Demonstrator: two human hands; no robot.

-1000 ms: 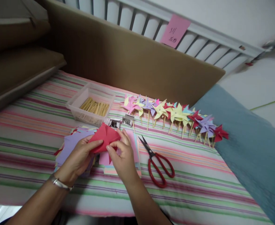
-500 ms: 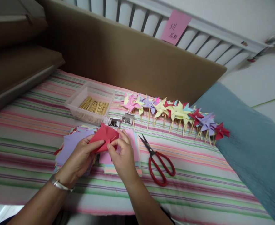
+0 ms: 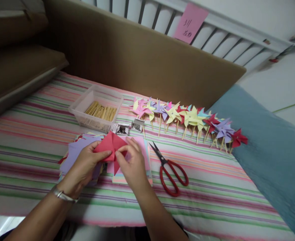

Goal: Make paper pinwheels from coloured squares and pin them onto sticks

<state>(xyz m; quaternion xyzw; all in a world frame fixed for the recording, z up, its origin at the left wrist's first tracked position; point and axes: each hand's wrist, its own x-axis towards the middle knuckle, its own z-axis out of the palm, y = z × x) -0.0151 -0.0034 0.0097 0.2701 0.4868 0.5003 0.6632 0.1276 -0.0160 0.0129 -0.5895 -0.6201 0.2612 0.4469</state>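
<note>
Striped cloth (image 3: pixel 207 182), brown board (image 3: pixel 142 60), white slats (image 3: pixel 148 16) behind, left fingers (image 3: pixel 102 155) and right fingers (image 3: pixel 121 160) pinching red paper (image 3: pixel 109 142)

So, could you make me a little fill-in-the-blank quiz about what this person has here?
1. The left hand and the right hand are holding paper that is coloured ____.
2. The clear plastic box contains a heap of thin wooden ____.
3. As the camera sees it, the pinwheels are to the ____ of the plastic box.
4. The scissors lie on a cloth patterned with ____.

Missing words: red; sticks; right; stripes.
</note>
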